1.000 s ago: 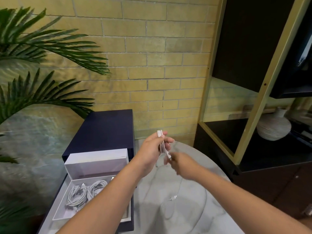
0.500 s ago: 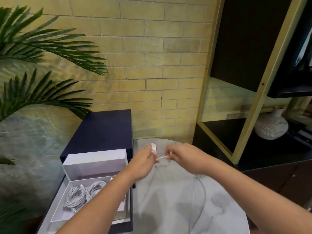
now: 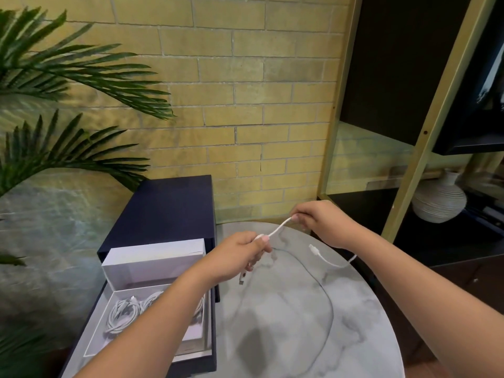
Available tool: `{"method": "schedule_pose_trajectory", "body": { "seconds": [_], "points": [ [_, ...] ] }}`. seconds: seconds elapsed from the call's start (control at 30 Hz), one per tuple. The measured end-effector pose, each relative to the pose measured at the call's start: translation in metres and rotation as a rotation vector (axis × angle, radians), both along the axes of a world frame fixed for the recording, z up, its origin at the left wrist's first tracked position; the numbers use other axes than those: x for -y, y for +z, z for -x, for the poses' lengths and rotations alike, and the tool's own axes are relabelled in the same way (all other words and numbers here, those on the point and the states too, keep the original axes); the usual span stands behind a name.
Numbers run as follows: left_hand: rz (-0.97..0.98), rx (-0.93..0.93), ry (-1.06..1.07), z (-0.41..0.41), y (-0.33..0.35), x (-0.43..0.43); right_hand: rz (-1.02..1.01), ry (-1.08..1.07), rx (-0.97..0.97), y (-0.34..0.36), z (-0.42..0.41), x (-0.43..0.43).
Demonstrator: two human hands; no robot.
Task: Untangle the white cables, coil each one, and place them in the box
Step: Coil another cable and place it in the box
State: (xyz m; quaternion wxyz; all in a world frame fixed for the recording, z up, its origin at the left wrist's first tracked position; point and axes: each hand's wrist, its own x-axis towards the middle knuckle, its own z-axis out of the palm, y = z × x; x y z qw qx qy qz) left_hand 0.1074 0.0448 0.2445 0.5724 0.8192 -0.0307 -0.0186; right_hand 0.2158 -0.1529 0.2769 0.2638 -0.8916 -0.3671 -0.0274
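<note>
Far left: open white cardboard box (image 3: 99,323) holds coiled white cables (image 3: 122,315) and sits just beside the round grey marble table (image 3: 286,336). Left hand (image 3: 240,255) curls around one end of a loose white cable (image 3: 278,229), plug dangling below the fist. Right hand (image 3: 321,222) pinches the same cable further along; the short span sags slightly. Free tail (image 3: 315,249) lies on marble near the right rim.

Risk: tail slides over that edge or snags under the forearm during winding. Bare marble ahead; gold-framed black shelf unit (image 3: 409,186) crowds the right.
</note>
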Motion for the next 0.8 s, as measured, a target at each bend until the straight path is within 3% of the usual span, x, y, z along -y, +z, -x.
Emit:
{"method": "schedule_pose_trajectory", "body": {
  "seconds": [0.2, 0.4, 0.63, 0.8],
  "points": [
    [0.518, 0.003, -0.011, 0.002, 0.021, 0.010, 0.053, -0.109, -0.056, -0.031, 0.001, -0.003],
    [0.778, 0.010, 0.086, -0.007, 0.022, 0.020, 0.185, 0.014, -0.060, -0.061, 0.049, -0.031],
    [0.498, 0.037, 0.206, -0.010, 0.003, 0.019, 0.272, 0.123, -0.012, -0.043, 0.076, -0.034],
    [0.124, 0.021, 0.191, -0.010, -0.008, 0.013, 0.284, 0.143, -0.047, -0.009, 0.066, -0.025]
  ]
}}
